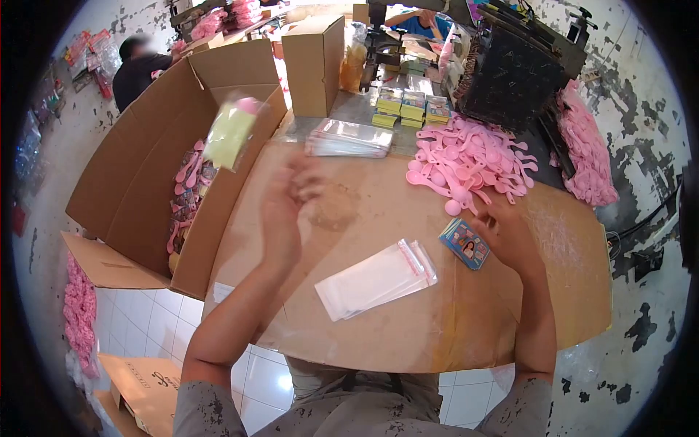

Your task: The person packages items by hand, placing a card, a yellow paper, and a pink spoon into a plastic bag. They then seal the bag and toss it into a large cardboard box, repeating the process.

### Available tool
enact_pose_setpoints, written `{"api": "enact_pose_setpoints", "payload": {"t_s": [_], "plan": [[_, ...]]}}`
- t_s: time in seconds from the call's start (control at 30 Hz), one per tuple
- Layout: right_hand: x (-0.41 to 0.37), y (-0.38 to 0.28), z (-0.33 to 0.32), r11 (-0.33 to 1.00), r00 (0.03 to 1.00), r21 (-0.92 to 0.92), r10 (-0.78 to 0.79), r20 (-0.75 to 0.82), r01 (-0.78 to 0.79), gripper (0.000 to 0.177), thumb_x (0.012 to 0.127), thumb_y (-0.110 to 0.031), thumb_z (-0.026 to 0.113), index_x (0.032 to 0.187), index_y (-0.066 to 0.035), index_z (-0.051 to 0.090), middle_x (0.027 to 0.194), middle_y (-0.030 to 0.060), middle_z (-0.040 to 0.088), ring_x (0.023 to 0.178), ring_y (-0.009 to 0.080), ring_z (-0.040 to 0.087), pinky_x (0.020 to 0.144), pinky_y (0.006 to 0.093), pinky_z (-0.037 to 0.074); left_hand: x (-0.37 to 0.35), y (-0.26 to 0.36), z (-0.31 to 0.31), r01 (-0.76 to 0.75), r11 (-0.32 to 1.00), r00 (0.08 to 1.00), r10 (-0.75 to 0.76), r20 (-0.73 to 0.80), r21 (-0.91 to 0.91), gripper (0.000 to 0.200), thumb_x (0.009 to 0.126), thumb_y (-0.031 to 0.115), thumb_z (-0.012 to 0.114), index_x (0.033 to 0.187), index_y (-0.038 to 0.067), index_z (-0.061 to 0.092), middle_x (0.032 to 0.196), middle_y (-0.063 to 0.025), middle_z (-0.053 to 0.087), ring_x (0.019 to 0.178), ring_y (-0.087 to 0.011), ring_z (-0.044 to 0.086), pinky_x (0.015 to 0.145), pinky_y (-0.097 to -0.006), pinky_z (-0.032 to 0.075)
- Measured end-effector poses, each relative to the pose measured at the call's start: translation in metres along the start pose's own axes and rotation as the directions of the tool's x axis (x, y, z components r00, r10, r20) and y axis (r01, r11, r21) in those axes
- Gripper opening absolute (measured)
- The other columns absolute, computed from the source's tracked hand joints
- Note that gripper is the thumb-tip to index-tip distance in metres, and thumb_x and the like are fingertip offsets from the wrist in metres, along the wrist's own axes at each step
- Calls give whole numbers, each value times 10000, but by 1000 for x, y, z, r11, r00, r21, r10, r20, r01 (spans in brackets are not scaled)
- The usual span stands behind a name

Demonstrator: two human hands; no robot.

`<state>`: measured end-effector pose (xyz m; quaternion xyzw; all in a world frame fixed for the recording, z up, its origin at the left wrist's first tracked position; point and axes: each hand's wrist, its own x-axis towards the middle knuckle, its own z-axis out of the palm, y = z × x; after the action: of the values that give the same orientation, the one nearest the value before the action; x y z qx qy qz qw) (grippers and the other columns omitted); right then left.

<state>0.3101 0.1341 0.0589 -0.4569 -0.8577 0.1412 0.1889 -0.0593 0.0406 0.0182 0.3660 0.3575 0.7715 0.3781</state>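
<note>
A blurred clear packet [231,137] with a pale green card and something pink inside hangs in the air over the big carton's near side. To its right, touching nothing, is my left hand [297,186], fingers apart and a little blurred. My right hand [502,229] is at the near edge of a heap of pink spoons [466,156], beside a small stack of blue picture cards [466,244]; whether its fingertips hold anything is hard to tell. Between my arms, clear plastic bags [375,280] lie on the cardboard-covered table [393,349].
The open carton [138,182] at left holds filled packets [191,197]. At the back are more clear bags [349,138], card stacks [411,105], an upright box [313,65] and a dark machine [510,69]. Two other people are in the background.
</note>
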Motion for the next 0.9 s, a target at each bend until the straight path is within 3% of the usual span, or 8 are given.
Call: {"api": "enact_pose_setpoints", "payload": {"t_s": [0.1, 0.2, 0.37, 0.5, 0.6, 0.77, 0.8, 0.9], "plan": [[-15, 13, 6, 994, 985, -37, 106, 137, -102, 342, 846, -213, 817, 1094, -19, 684, 962, 125, 685, 960, 280, 684, 826, 381, 541, -33, -16, 16, -105, 708, 910, -214, 355, 698, 234, 907, 215, 752, 1070, 51, 719, 1048, -88, 670, 914, -221, 645, 779, -337, 520], [-18, 22, 16, 993, 987, 36, 110, 116, -115, 345, 818, -175, 837, 1074, -7, 677, 966, 123, 687, 980, 270, 692, 841, 388, 542, -53, -32, 20, -524, 364, 776, -170, 608, 770, 262, 871, 203, 799, 1065, 44, 722, 995, -92, 651, 884, -210, 631, 774, -334, 509], [-11, 38, 19, 937, 984, 302, 155, 86, -174, 253, 837, -73, 794, 1043, 9, 672, 917, 99, 692, 887, 198, 657, 798, 349, 520, -53, -39, 19, -283, 543, 832, -272, 484, 791, 243, 860, 129, 817, 1055, 23, 719, 921, -92, 648, 787, -178, 623, 714, -321, 515], [-11, 34, 17, 955, 990, 258, 140, 34, -144, 211, 854, -23, 762, 1039, 4, 666, 942, 89, 702, 864, 181, 660, 786, 346, 517, -53, -34, 21, -49, 651, 870, -344, 353, 757, 162, 888, 84, 793, 1003, 13, 702, 925, -84, 692, 729, -138, 616, 665, -309, 511], [-13, 15, 12, 958, 991, 265, 126, -53, -107, 197, 873, -21, 753, 1049, -1, 668, 981, 92, 704, 860, 187, 674, 782, 352, 524, -51, -30, 21, -107, 630, 850, -343, 400, 769, 129, 937, 60, 748, 1033, 1, 687, 948, -80, 722, 799, -121, 658, 725, -288, 537], [-19, -18, 40, 722, 996, 688, 82, 24, -76, 246, 917, -50, 732, 1152, -19, 669, 1019, 77, 701, 878, 159, 664, 756, 311, 511, -47, -40, 16, 311, 906, 801, -413, 433, 287, 289, 980, 14, 681, 1252, 4, 584, 991, -112, 742, 919, -176, 722, 833, -308, 582], [-18, -21, 43, 782, 1000, 623, -4, 29, -15, 290, 917, -44, 730, 1197, -26, 655, 1030, 76, 700, 886, 154, 661, 761, 307, 513, -45, -35, 17, 414, 890, 773, -455, 443, 191, 330, 987, 8, 669, 1296, 7, 557, 1019, -125, 747, 947, -186, 730, 851, -316, 590], [-18, -24, 54, 848, 978, 507, -203, 40, 156, 397, 923, -20, 719, 1306, -38, 618, 1079, 80, 696, 928, 144, 658, 797, 303, 526, -47, -37, 19, 333, 909, 800, -413, 435, 251, 381, 986, 24, 679, 1333, 25, 521, 1074, -150, 756, 936, -192, 736, 820, -316, 596]]}}
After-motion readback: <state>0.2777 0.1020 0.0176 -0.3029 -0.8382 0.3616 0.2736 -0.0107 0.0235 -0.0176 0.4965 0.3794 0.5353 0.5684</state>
